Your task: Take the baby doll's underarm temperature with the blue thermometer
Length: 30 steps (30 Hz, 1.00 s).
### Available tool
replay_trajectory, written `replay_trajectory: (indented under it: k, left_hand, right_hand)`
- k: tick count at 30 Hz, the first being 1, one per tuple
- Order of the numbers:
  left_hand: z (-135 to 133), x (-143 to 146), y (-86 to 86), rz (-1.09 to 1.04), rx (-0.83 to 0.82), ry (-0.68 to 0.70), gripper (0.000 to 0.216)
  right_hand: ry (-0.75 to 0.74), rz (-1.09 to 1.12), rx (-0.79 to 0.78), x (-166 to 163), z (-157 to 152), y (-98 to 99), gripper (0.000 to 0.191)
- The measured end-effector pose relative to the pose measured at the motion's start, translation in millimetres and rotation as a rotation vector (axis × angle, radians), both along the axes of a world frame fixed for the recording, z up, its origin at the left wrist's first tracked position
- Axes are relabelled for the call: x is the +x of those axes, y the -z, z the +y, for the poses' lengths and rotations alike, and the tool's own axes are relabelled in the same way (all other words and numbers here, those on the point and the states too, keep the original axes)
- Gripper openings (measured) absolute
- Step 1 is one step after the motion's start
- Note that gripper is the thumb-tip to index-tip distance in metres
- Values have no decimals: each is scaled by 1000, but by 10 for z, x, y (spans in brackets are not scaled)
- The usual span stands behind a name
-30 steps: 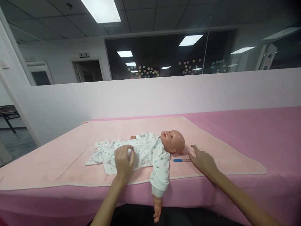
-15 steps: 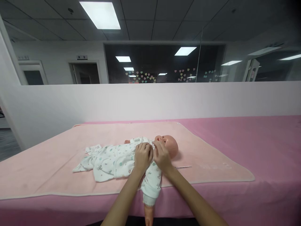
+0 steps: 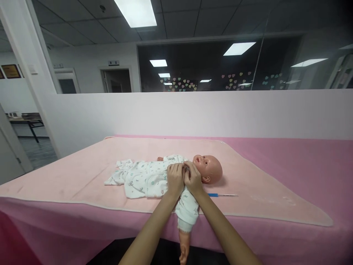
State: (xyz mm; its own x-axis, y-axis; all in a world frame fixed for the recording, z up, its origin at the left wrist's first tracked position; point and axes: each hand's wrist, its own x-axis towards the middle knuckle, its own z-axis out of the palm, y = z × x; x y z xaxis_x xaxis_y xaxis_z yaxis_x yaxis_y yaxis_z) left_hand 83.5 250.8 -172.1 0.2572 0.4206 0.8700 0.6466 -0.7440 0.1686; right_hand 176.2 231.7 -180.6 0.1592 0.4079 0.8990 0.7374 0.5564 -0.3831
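A baby doll point(image 3: 212, 170) lies on its back, head to the right, dressed in a white printed baby gown point(image 3: 149, 181). At the upper chest, just below the chin, my left hand point(image 3: 175, 177) is closed with curled fingers on the gown. My right hand point(image 3: 194, 179) is closed against it on the neck side, also gripping the gown near the collar. The fingertips meet and partly hide the cloth between them. One sleeved arm point(image 3: 185, 235) of the doll hangs over the front edge between my forearms.
Under the doll a peach blanket point(image 3: 82, 165) is spread over a pink cover point(image 3: 275, 158). A thin blue-and-clear stick point(image 3: 220, 195) lies right of my right wrist. Behind rises a low white wall point(image 3: 193, 114) with glass above. A doorway opens at the left.
My right hand has moved away from the doll's chin and come together with my left hand. The camera view has turned left, and more of the blue stick shows.
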Motion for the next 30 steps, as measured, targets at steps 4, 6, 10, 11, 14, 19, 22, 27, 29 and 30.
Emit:
replay_trajectory:
  k: [4,6,10,11,14,19,22,27,29,30]
  left_hand:
    - [-24,-8,-18,-10,-14,4,14]
    - [-38,-12,-33,-20,-24,7,15]
    - [-58,-21,-52,-41,-34,18,15]
    - [-61,-23,-54,-47,-35,19,15]
    - [-63,-27,-51,-60,-40,14,17]
    - [-63,-26,-46,-68,-47,11,18]
    - [-60,-24,-46,-69,-48,12,19]
    - [-54,-25,-42,-68,-48,21,19]
    - [-53,-24,-40,-74,-52,27,19]
    - [-53,-23,-39,-77,-55,29,19]
  right_hand:
    - [4,14,17,-2,14,9,33]
    - [10,20,26,-3,17,14,32]
    - [23,23,46,-9,17,12,31]
    - [23,25,48,-12,17,9,30]
    - [24,30,39,-19,15,0,29]
    - [42,32,33,-23,19,-2,28]
    - [47,31,31,-20,32,9,28]
    - [79,20,35,-13,57,34,28]
    - [99,12,38,-11,64,41,28]
    - [109,8,39,-10,67,43,27]
